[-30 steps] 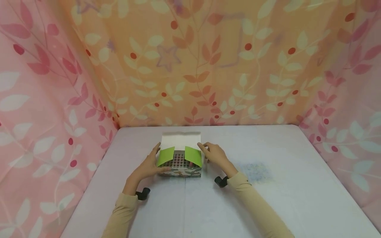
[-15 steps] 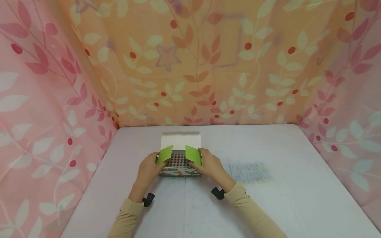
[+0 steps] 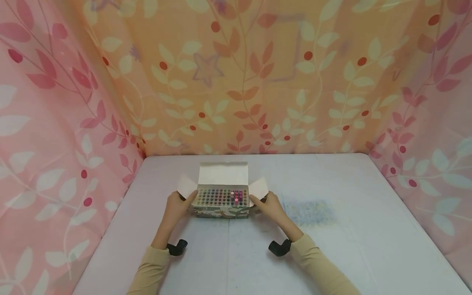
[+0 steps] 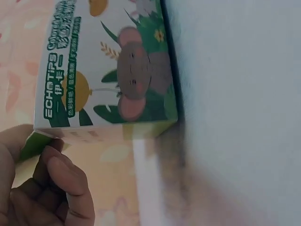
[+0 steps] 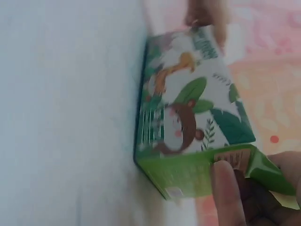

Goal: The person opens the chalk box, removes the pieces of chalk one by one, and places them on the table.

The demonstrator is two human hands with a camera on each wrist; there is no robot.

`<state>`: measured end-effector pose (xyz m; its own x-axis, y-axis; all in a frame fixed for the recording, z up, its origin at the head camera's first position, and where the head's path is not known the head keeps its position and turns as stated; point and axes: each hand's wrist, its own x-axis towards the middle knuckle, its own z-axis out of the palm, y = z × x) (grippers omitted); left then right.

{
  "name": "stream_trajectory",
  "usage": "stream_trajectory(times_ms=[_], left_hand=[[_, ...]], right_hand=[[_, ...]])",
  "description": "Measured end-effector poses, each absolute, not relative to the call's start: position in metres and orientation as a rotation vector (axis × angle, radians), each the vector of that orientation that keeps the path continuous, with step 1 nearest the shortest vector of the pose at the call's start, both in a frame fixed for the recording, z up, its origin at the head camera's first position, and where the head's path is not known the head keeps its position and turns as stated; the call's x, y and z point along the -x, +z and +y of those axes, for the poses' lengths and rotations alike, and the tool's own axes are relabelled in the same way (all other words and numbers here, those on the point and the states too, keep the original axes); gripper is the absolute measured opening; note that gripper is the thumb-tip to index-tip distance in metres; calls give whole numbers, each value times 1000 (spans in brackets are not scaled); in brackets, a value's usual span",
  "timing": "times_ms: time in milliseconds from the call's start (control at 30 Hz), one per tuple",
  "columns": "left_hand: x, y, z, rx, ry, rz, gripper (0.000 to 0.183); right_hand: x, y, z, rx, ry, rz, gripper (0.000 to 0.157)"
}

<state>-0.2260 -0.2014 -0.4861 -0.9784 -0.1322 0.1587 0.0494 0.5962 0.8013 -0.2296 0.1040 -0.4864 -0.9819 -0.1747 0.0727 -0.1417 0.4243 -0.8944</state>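
A cardboard box of coloured chalk (image 3: 221, 212) sits on the table, its white-lined lid (image 3: 223, 173) raised at the back. Rows of round stick ends fill it, with several pink sticks (image 3: 237, 196) standing higher at the right. My left hand (image 3: 177, 207) pinches the left side flap (image 3: 187, 186), folded outward. On the other side, my right hand (image 3: 272, 209) grips the right side flap (image 3: 259, 187), also turned out. The left wrist view shows the box's printed front (image 4: 131, 70) with a mouse; in the right wrist view the green flap (image 5: 268, 174) bends between thumb and fingers.
The white-covered table (image 3: 228, 266) carries a bluish smudge (image 3: 309, 213) right of the box. Patterned curtains (image 3: 236, 82) close off the back and both sides. A black wrist camera (image 3: 178, 247) sits on each wrist.
Both green side flaps, earlier leaning inward over the sticks, are now folded outward with their white insides showing. The right hand moved in to the box, then both hands spread apart with the flaps.
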Motion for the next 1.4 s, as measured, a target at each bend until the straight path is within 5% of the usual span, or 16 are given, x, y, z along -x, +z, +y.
stream_trajectory(times_ms=[500, 667, 867, 1167, 1267, 1400], left_hand=[[229, -509, -208, -309, -2187, -2365, 51], [226, -511, -207, -473, -2736, -1910, 35], [228, -511, -207, -508, -3087, -1591, 23], [226, -515, -209, -433, -2965, -1633, 18], [225, -514, -211, -361, -2725, -1877, 29], [227, -509, -219, -348, -2367, -2044, 57]], right_hand=[[232, -509, 109, -17, -2234, 1514, 39], [232, -515, 107, -90, -2374, 1044, 23], [233, -520, 105, -73, -2377, 767, 25], [234, -520, 106, -76, -2374, 833, 26], [234, -518, 112, -76, -2388, 914, 22], [236, -514, 123, -27, -2386, 1242, 37]])
